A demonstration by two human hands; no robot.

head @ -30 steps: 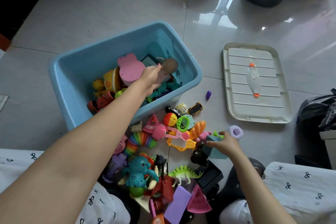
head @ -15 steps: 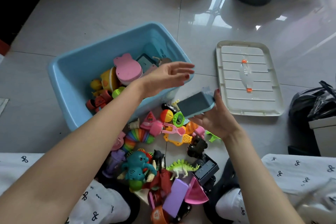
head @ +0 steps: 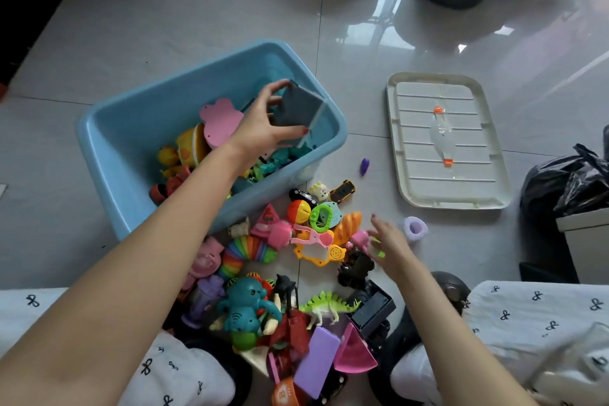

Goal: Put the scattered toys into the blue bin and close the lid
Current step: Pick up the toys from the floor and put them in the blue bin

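The blue bin (head: 138,115) stands open on the floor with several toys inside, among them a pink flat piece (head: 220,119). My left hand (head: 263,125) grips a dark grey-teal block (head: 298,107) over the bin's right end. My right hand (head: 390,241) hovers with spread fingers over the scattered toys, beside a bread-shaped toy (head: 347,226) and a small pink toy (head: 359,237), holding nothing. The cream lid (head: 412,181) lies flat to the right of the bin.
A heap of toys lies between my knees: a teal octopus (head: 245,305), a green dinosaur (head: 324,305), a rainbow spring toy (head: 247,252), a purple slab (head: 316,361). A lilac ring (head: 416,228) and a purple bit (head: 364,166) sit apart. Black bags (head: 566,181) are at right.
The block passed from my right hand to my left, which now holds it over the bin. My right hand dropped back down to the toy pile, empty.
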